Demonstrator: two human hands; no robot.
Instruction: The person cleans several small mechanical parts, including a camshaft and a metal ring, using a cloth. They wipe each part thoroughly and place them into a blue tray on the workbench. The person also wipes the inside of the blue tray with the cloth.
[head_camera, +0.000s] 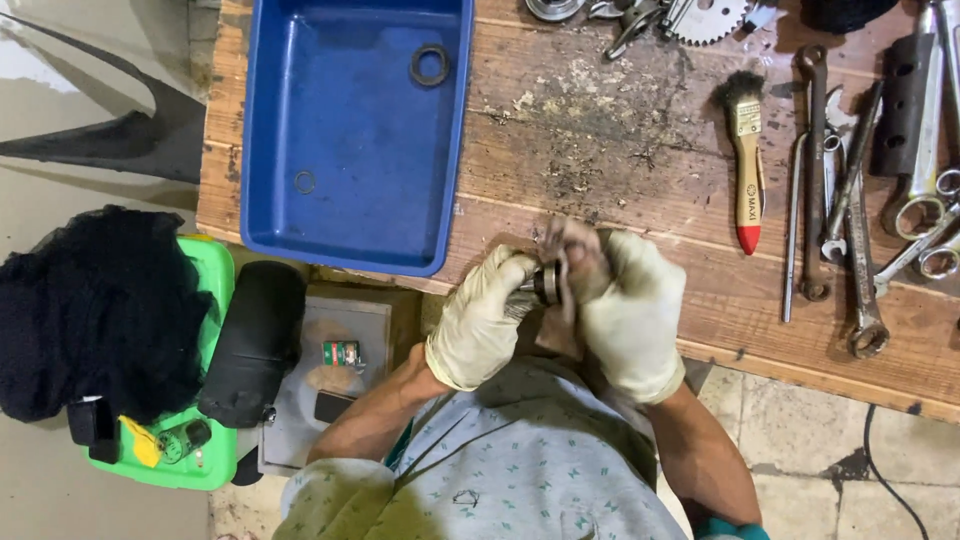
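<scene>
We see the left hand (482, 320) and the right hand (622, 310) (both in pale gloves) closed around a small dark metal part (548, 282), held over the wooden workbench (620, 130) edge.

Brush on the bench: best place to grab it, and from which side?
Grip the brush by its bare wooden handle, mid-length, coming from above with fingers across its width. It lies flat, bristles at the far end and red tip toward the person; its left side is open, with wrenches close on its right.

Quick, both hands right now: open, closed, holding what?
Left hand: closed on a small dark round metal part.
Right hand: closed, gripping the same part's other side.
</scene>
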